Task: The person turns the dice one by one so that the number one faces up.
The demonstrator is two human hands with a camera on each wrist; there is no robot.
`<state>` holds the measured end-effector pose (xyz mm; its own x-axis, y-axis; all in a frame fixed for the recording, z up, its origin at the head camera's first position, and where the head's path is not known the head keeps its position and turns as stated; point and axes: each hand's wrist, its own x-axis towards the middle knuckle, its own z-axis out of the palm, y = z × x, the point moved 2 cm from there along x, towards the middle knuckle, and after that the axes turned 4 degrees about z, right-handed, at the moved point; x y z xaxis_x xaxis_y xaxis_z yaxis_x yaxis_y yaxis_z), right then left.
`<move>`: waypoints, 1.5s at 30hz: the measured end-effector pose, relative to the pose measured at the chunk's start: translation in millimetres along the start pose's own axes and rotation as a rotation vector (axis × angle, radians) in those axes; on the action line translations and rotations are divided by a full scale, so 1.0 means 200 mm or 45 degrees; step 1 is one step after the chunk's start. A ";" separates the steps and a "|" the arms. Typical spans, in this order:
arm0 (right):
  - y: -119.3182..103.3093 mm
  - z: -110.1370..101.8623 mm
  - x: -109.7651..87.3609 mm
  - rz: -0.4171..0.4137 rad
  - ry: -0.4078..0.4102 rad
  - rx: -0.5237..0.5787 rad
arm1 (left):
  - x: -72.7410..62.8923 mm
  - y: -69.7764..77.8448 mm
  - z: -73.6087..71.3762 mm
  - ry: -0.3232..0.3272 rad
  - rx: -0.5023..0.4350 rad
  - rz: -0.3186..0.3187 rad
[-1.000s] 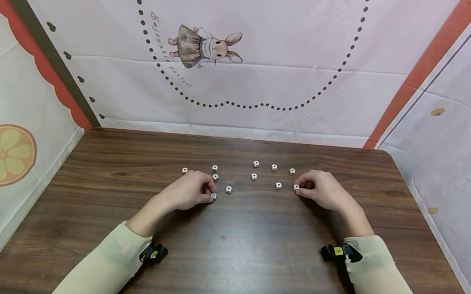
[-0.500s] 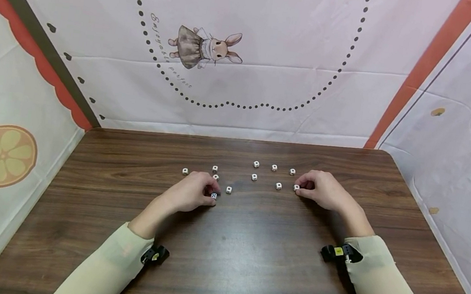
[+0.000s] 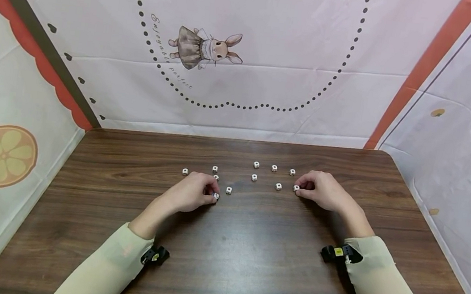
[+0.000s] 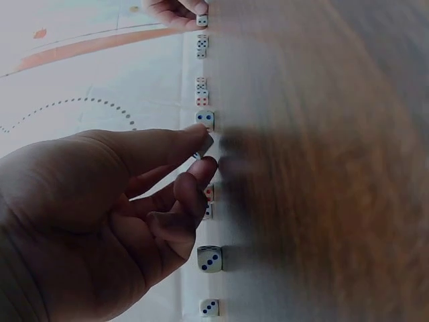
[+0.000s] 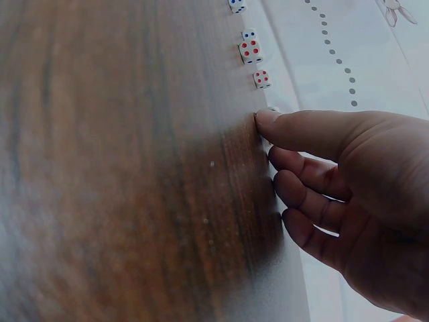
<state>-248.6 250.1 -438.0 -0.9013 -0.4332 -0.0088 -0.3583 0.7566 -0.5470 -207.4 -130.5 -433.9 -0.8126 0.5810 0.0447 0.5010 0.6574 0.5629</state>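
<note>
My left hand [image 3: 192,191] pinches a white die [image 3: 215,196] between thumb and fingers. In the left wrist view that die [image 4: 206,145] is tilted at the fingertips, partly covered by the thumb. Just to the right of the hand, another die [image 3: 228,191] sits on the table; one more die [image 3: 216,177] shows behind its fingers. My right hand [image 3: 323,190] has thumb and forefinger around a die [image 3: 296,188] at the right end of the group. From the right wrist, the thumb [image 5: 295,127] hides most of that die.
Several other white dice, such as a far-left die [image 3: 185,172] and a back-row die [image 3: 274,168], are spread across the far part of the brown wooden table [image 3: 221,263]. A printed cloth [image 3: 276,34] hangs behind the table's far edge.
The die in my left fingers has turned, so the face with several pips no longer points up the same way. The left hand has shifted slightly right; the right hand stays put.
</note>
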 end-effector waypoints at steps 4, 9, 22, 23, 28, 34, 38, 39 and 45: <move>-0.01 0.00 0.00 -0.004 -0.001 0.003 | 0.00 0.00 -0.01 0.003 -0.023 -0.010; -0.01 0.00 0.00 0.004 -0.003 -0.002 | 0.00 0.01 -0.01 -0.002 -0.057 -0.016; -0.01 0.00 0.00 0.005 -0.005 -0.010 | -0.01 -0.01 0.00 -0.028 -0.027 -0.040; -0.01 0.00 0.00 0.005 -0.007 -0.010 | -0.01 -0.01 0.00 -0.029 -0.024 -0.040; -0.01 0.00 0.00 0.005 -0.007 -0.001 | 0.00 -0.01 0.00 -0.030 -0.020 -0.036; -0.02 -0.01 0.00 0.011 -0.008 0.011 | 0.00 -0.01 0.00 -0.020 -0.001 0.014; -0.01 -0.01 0.00 0.017 -0.009 0.013 | 0.00 -0.01 0.00 -0.018 0.017 0.036; -0.01 -0.01 0.00 0.018 -0.008 0.012 | 0.00 -0.01 0.01 -0.019 0.021 0.041; -0.01 0.00 0.00 0.015 -0.008 0.012 | 0.00 -0.01 0.01 -0.021 0.033 0.054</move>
<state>-248.7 249.1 -437.1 -0.9039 -0.4272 -0.0202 -0.3454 0.7570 -0.5546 -207.4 -130.7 -436.5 -0.7854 0.6166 0.0544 0.5427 0.6437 0.5395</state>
